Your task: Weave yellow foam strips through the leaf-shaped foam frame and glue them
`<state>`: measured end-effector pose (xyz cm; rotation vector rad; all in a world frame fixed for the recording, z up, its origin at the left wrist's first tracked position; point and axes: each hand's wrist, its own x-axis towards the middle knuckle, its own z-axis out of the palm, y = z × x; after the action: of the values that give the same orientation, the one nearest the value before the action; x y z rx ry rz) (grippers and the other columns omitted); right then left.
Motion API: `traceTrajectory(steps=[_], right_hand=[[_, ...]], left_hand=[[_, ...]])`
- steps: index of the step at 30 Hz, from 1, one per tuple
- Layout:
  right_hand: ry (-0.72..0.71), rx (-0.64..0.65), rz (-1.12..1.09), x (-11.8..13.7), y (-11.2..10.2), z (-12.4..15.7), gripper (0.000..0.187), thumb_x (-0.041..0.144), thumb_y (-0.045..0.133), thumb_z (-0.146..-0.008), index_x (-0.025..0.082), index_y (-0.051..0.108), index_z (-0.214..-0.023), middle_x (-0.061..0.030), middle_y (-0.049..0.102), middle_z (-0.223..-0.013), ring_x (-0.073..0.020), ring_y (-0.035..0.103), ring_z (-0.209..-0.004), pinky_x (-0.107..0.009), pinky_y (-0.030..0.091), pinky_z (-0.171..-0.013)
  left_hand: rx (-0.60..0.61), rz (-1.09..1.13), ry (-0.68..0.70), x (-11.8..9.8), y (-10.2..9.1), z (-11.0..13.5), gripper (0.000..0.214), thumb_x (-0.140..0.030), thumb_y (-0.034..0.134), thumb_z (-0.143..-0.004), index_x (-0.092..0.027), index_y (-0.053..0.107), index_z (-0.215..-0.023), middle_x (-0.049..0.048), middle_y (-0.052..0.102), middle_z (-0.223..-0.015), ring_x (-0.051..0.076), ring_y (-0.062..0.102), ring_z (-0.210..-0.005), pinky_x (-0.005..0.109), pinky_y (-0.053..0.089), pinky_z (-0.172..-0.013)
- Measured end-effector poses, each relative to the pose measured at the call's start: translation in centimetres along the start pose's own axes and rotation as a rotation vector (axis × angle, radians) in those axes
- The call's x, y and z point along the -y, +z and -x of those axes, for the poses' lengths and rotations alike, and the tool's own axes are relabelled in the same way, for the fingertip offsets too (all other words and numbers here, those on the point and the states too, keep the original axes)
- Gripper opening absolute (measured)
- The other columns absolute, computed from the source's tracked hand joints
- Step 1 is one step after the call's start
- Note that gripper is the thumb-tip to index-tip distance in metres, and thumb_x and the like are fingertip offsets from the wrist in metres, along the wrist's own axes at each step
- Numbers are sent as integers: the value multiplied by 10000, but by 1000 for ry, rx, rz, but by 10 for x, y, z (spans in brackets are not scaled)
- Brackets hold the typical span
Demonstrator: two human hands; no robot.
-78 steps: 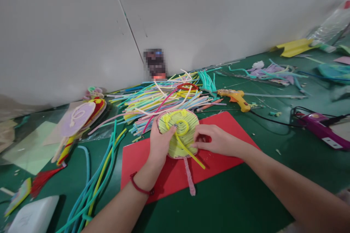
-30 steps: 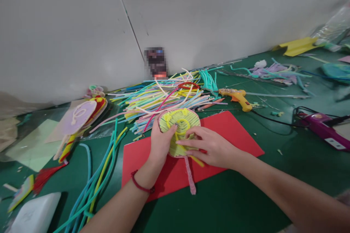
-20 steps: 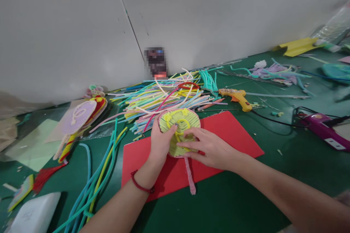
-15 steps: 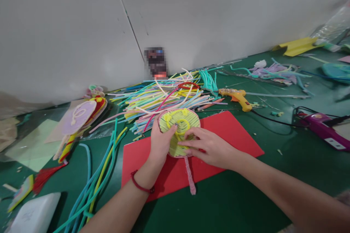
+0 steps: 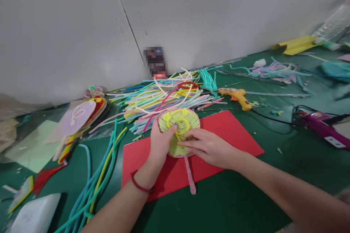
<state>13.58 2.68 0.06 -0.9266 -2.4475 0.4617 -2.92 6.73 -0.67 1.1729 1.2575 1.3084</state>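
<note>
A round fan [image 5: 193, 119] with a yellow-green striped face, pink rim and pink handle is held over a red sheet [image 5: 229, 134]. My left hand [image 5: 159, 141] grips its left edge, the thumb pressing on the face. A bright yellow pipe cleaner [image 5: 188, 126] lies curled into a loop on the face. At the loop's lower right, my right hand [image 5: 207, 146] has its fingers pinched on the pipe cleaner's lower part; its fingertips partly cover that part. Yellow bow-like pieces [image 5: 167, 117] sit near the fan's top.
A pile of coloured pipe cleaners [image 5: 153, 103] lies behind the fan. An orange glue gun [image 5: 240, 98] rests to the right, its cord running to a purple power strip [image 5: 318, 127]. Decorated fans [image 5: 82, 116], long blue-green stems [image 5: 105, 167] and a white box [image 5: 37, 213] are at left.
My right fingers have shifted very slightly at the yellow loop. My left hand and the fan stay in place.
</note>
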Motion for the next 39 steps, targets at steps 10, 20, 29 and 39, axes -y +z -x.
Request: traceTrajectory(steps=[10,20,29,39], right_hand=[[-13,-37,-30,-1,-1,0,308,209,387,-883,216,583,-1120,-80,587,-1020,-167,538,-941,-315,473,-801],[464,-856,-163,-8,-16,1,138,287,514,-817,217,541,-933,-48,562,-876,-152,546,-781,-296,471,-684],[693,-385,-771,-25,4,-6,404,451,575,-736,217,528,-1062,-55,628,-1032,-210,593,-936,-344,497,-784],[716,-412,-819,-19,3,-11,679,384,685,-649,226,424,-1256,-63,596,-1154,-226,571,-1034,-364,505,-838]], left_hand=[[9,0,11,1,-1,0,549,-229,651,-636,-195,473,-1155,73,588,-1088,201,584,-955,344,484,-820],[113,62,10,-5,1,5,605,-260,656,-659,-232,425,-1217,72,583,-1122,201,589,-967,329,503,-799],[91,62,10,-2,1,3,587,-249,646,-665,-228,432,-1211,72,577,-1134,199,585,-976,334,506,-806],[117,-18,78,-4,1,6,581,-258,641,-676,-232,428,-1217,73,565,-1146,200,578,-987,342,499,-822]])
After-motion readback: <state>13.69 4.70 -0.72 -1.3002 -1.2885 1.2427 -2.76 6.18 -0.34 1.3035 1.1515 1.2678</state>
